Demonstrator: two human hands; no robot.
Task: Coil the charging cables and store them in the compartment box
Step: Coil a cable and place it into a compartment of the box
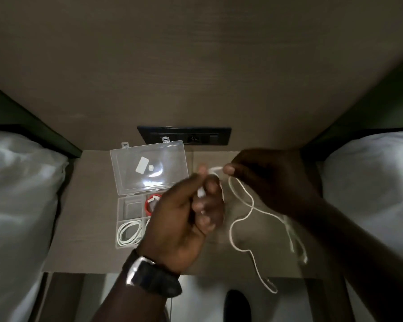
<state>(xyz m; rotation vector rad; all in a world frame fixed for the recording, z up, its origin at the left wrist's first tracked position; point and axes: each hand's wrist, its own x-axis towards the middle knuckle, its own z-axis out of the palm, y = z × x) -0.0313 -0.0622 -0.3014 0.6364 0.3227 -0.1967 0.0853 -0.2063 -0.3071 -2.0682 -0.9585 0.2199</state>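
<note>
Between two white pillows, a brown bedside table bears an open clear plastic compartment box holding a coiled white cable and a red coil; the left hand is fisted on a loose white charging cable, the right hand pinching it.

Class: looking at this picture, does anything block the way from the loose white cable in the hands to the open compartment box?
Only the left hand itself overlaps the compartment box; its lid is open. The white cable has no other obstacle.

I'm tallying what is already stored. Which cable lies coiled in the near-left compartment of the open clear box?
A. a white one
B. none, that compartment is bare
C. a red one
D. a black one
A: a white coiled cable fills the near-left compartment of the compartment box, while the red cable sits in a farther compartment.
</note>
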